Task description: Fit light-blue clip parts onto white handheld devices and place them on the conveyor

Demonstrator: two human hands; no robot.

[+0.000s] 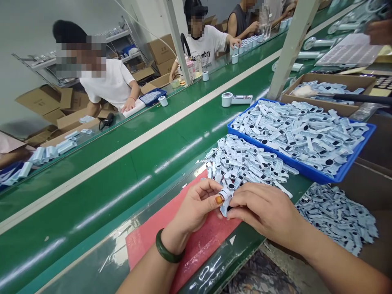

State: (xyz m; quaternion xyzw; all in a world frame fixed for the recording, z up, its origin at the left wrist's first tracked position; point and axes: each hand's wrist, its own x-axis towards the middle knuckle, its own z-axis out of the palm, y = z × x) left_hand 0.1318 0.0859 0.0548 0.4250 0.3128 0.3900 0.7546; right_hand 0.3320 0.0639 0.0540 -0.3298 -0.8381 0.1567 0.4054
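You sit at a green conveyor belt (128, 163) that runs from the lower left up to the far right, a pale stripe along its middle. Across it other people work among brown cardboard boxes (45, 100), with shelving against the wall behind. A red mat (196, 245) lies on the near edge under your wrists.

Your left hand (196, 206) and right hand (266, 210) meet over the mat, fingers closed narrowly on one small pale-blue plastic piece (225, 202). The left thumb and fingertips pinch its upper end and the right fingers cover its side. As far as it shows, its long axis runs roughly up and down in the view, the lower end pointing toward you; the rest is hidden by your fingers. A green bangle (167, 251) sits on your left wrist.

Just beyond your hands lies a loose heap of the same pieces (245, 163), and beside it a blue tray (343, 173) piled with more. Another heap (339, 220) lies at your right.
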